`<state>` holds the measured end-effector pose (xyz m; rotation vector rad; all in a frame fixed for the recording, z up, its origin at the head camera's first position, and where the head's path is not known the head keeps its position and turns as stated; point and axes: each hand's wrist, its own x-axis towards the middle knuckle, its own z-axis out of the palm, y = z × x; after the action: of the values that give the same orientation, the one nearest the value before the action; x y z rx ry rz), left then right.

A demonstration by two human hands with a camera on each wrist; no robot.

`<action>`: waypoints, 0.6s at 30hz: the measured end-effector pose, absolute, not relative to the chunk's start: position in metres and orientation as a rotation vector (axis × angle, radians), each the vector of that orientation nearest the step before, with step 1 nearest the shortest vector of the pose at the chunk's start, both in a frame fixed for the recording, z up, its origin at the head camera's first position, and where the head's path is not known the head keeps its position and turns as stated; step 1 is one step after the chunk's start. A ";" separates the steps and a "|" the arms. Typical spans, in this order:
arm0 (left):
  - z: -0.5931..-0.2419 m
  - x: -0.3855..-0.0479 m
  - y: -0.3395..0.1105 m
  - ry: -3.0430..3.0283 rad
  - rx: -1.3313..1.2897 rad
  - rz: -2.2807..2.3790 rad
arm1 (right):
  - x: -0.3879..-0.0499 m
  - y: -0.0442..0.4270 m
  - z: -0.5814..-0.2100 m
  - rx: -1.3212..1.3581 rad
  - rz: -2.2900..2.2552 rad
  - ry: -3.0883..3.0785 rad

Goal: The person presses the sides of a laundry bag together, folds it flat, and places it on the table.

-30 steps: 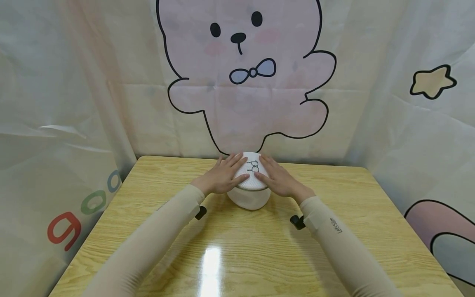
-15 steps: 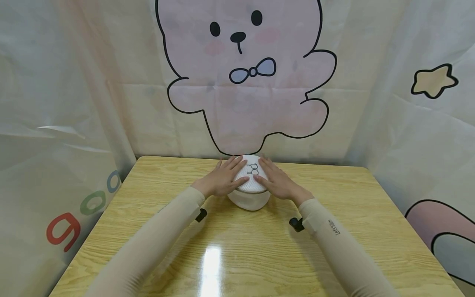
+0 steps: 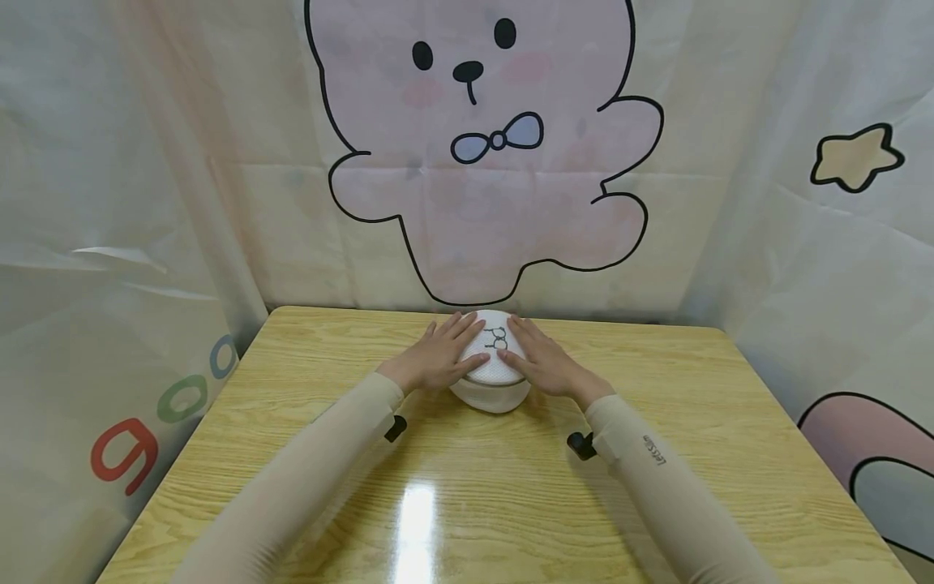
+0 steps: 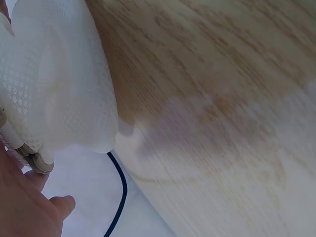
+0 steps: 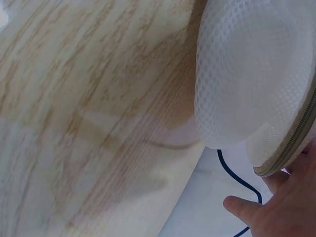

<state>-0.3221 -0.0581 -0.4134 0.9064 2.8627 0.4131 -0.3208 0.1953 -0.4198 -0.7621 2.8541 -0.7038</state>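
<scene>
A white mesh laundry bag (image 3: 494, 396) stands near the table's back edge, its round top printed with a small dark line drawing. My left hand (image 3: 438, 355) rests on the left side of that top with fingers spread and fairly straight. On the opposite side my right hand (image 3: 550, 361) lies in much the same way, and both thumbs point inward over the lid. In the right wrist view a zipper (image 5: 291, 140) runs round the bag's rim, near the fingers. The left wrist view shows the bag's soft mesh wall (image 4: 74, 84) bulging a little. Its inside is hidden.
The wooden table (image 3: 496, 503) has a bright light reflection at its front. Behind it hangs a curtain (image 3: 467, 219) with a cartoon bear, and more printed cloth closes both sides. A dark cable (image 4: 121, 182) shows beyond the table's edge.
Both hands have sunk slightly, and the bag's top has come down with them. Less of its side wall shows below the rim now.
</scene>
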 end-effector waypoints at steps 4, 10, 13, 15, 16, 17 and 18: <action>-0.417 -0.322 -0.058 2.861 0.904 0.413 | -0.320 0.195 -0.421 -0.767 -0.706 2.859; -0.421 -0.323 -0.058 2.857 0.906 0.426 | -0.320 0.194 -0.422 -0.758 -0.704 2.851; -0.423 -0.323 -0.058 2.858 0.907 0.437 | -0.321 0.194 -0.425 -0.758 -0.692 2.857; -0.426 -0.324 -0.058 2.862 0.905 0.431 | -0.321 0.193 -0.426 -0.758 -0.693 2.855; -0.427 -0.324 -0.058 2.864 0.903 0.429 | -0.321 0.193 -0.427 -0.758 -0.693 2.854; -0.427 -0.324 -0.058 2.866 0.898 0.426 | -0.321 0.193 -0.428 -0.758 -0.695 2.851; -0.429 -0.324 -0.058 2.868 0.895 0.425 | -0.321 0.193 -0.428 -0.757 -0.697 2.845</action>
<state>-0.3240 -0.0581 -0.4285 0.8955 2.8685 0.4253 -0.3207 0.1929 -0.4282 -0.7571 2.8453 -0.6968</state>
